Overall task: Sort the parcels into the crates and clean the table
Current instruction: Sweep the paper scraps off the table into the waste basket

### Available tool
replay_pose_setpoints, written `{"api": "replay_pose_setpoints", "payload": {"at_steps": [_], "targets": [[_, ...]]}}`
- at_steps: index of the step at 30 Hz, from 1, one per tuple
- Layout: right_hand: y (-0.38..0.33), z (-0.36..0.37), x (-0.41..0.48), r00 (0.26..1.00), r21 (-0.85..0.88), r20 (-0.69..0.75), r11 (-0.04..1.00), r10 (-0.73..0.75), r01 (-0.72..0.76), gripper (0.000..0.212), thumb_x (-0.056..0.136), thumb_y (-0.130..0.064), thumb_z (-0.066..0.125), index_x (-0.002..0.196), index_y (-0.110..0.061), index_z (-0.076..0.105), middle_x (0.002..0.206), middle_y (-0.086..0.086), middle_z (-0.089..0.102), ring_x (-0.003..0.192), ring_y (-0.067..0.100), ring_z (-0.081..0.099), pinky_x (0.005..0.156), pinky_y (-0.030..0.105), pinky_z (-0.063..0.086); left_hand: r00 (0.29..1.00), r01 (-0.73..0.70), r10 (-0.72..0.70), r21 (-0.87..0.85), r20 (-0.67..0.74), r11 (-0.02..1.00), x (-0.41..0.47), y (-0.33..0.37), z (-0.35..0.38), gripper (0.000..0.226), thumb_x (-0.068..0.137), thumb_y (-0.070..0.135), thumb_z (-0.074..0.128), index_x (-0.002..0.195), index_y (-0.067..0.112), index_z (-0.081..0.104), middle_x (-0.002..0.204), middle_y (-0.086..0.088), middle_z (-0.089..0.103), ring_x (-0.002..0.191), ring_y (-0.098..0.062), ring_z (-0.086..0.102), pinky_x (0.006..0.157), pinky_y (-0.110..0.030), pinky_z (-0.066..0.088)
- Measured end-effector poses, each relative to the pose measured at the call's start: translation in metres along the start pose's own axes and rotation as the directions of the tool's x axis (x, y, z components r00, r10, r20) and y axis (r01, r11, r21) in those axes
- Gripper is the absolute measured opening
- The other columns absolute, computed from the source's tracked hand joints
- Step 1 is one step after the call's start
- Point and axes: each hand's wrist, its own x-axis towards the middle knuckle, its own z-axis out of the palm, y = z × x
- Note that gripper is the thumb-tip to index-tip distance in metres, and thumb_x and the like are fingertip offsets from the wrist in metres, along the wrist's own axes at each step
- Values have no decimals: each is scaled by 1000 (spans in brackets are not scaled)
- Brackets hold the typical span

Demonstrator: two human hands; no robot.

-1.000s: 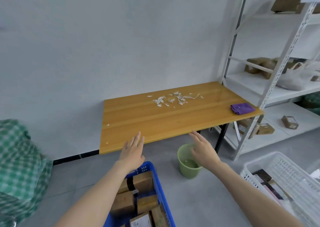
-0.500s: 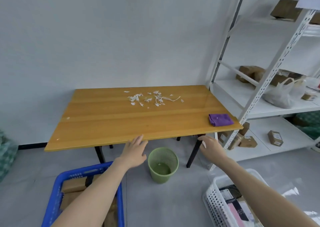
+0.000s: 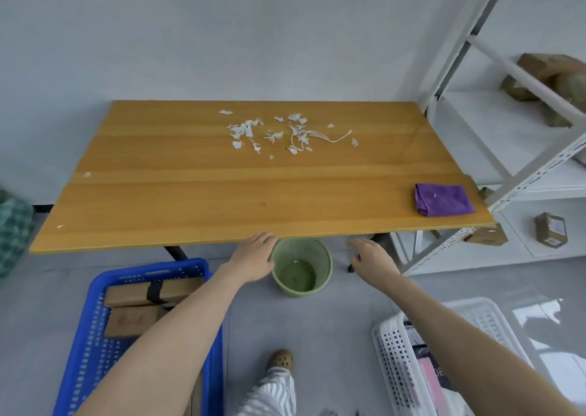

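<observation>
A wooden table (image 3: 190,200) carries scattered white paper scraps (image 3: 285,133) near its far middle and a folded purple cloth (image 3: 444,200) at its near right corner. My left hand (image 3: 253,257) is empty with fingers apart, just below the table's front edge. My right hand (image 3: 371,258) is also empty and spread, a little further right. A blue crate (image 3: 92,320) on the floor at the lower left holds brown cardboard parcels (image 3: 149,293). A white crate (image 3: 393,352) at the lower right holds flat dark and pink parcels (image 3: 431,380).
A green wastebasket (image 3: 301,269) stands on the floor under the table's front edge, between my hands. White metal shelving (image 3: 523,187) with brown parcels rises on the right. A green checked bundle (image 3: 12,231) sits at the far left. My foot (image 3: 280,358) is on the grey floor.
The view has swung and come closer to the table, which now fills the middle. Both empty hands have risen toward the front edge. The blue crate has shifted left in view.
</observation>
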Motion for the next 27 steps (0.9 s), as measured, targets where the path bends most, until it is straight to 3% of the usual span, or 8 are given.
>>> {"api": "replay_pose_setpoints", "payload": {"at_steps": [5, 10, 13, 17, 19, 22, 25, 27], "targets": [[17, 42, 50, 990, 86, 136, 995, 30, -42, 36, 92, -9, 38, 123, -9, 55, 116, 12, 61, 106, 34, 56, 85, 44, 50, 992, 78, -58, -176, 115, 981, 54, 10, 31, 49, 99, 17, 36, 147, 13, 28, 154, -4, 27, 139, -22, 28, 111, -37, 29], [53, 124, 79, 933, 179, 339, 966, 119, -189, 38, 97, -17, 36, 133, -14, 49, 111, 16, 62, 95, 31, 58, 75, 34, 49, 936, 218, -153, -179, 317, 960, 96, 19, 111, 41, 98, 19, 33, 139, 15, 39, 129, -10, 52, 101, -25, 52, 78, -32, 41], [82, 187, 99, 856, 187, 495, 943, 151, -275, 45, 100, -22, 37, 145, -17, 35, 139, 12, 49, 118, 27, 51, 86, 29, 46, 901, 246, -174, -138, 397, 959, 127, 16, 174, 51, 98, 22, 34, 147, 14, 23, 140, -11, 44, 119, -28, 48, 88, -34, 42], [111, 255, 130, 753, 172, 628, 909, 195, -379, 51, 101, -32, 37, 149, -24, 23, 142, 13, 44, 84, 22, 53, 56, 22, 44, 881, 328, -220, -205, 419, 922, 166, 1, 243, 61, 97, 22, 36, 151, 21, 7, 128, -11, 50, 107, -28, 54, 78, -34, 43], [121, 278, 149, 748, 178, 626, 893, 220, -412, 53, 101, -32, 39, 150, -24, 21, 139, 17, 45, 80, 24, 56, 63, 27, 47, 871, 377, -249, -251, 424, 891, 186, -10, 266, 64, 97, 24, 35, 151, 27, 1, 137, -12, 44, 109, -28, 54, 80, -36, 45], [145, 330, 180, 761, 211, 594, 862, 261, -460, 55, 100, -27, 42, 151, -18, 20, 140, 19, 44, 108, 31, 56, 84, 31, 44, 855, 428, -269, -310, 443, 849, 220, -28, 319, 67, 96, 23, 35, 151, 31, -2, 154, -14, 21, 129, -31, 42, 98, -40, 43], [162, 374, 207, 756, 399, 563, 691, 334, -603, 52, 101, -18, 40, 150, -13, 24, 128, 22, 51, 105, 33, 56, 90, 35, 41, 831, 490, -302, -358, 467, 795, 248, -45, 369, 67, 95, 18, 35, 151, 33, 1, 158, -11, 9, 137, -30, 33, 105, -45, 39], [172, 395, 220, 707, 583, 600, 400, 374, -707, 47, 102, -11, 36, 148, -12, 29, 128, 25, 49, 108, 38, 54, 96, 43, 37, 825, 511, -318, -377, 467, 772, 262, -53, 397, 68, 92, 11, 35, 151, 30, 7, 159, -7, 9, 141, -28, 25, 109, -45, 34]]}}
